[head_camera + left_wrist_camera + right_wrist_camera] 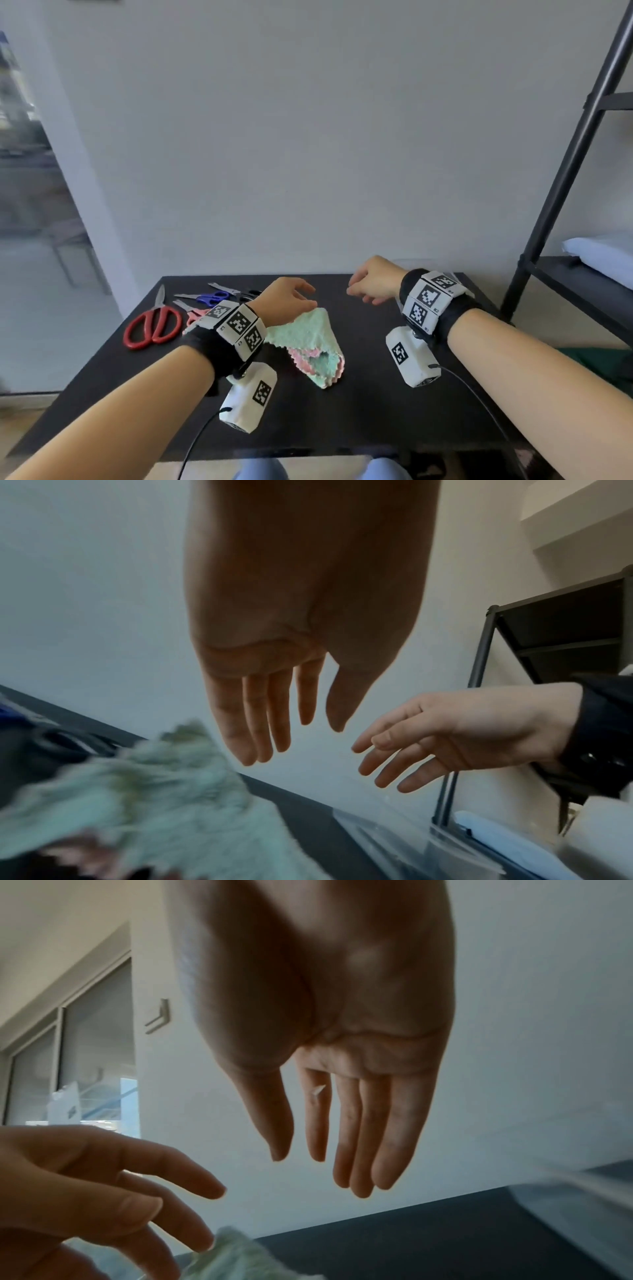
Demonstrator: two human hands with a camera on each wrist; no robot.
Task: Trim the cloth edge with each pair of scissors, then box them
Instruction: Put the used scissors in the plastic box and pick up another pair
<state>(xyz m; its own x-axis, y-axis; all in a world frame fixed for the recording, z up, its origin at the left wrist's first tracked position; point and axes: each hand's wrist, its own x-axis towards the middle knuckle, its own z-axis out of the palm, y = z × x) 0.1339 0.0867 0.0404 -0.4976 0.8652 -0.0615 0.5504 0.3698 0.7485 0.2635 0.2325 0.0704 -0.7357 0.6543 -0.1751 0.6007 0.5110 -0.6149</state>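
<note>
A mint-green cloth (pixel 310 346) with a pink zigzag edge lies folded on the black table (pixel 370 404); it also shows blurred as the cloth (pixel 164 799) and the cloth (pixel 236 1259). Several pairs of scissors lie at the table's far left: large red scissors (pixel 154 323), blue-handled scissors (pixel 209 297), pink scissors (pixel 193 313) and a black-handled pair (pixel 239 292). My left hand (pixel 289 298) hovers over the cloth's far corner with fingers relaxed and empty; left hand (pixel 274 723). My right hand (pixel 371 284) hangs above the table right of it, fingers straight, holding nothing; right hand (pixel 342 1137).
A clear plastic box (pixel 411 840) sits on the table at the far right, mostly behind my right wrist. A black metal shelf frame (pixel 565 192) with a white pillow (pixel 603 255) stands to the right. A white wall backs the table.
</note>
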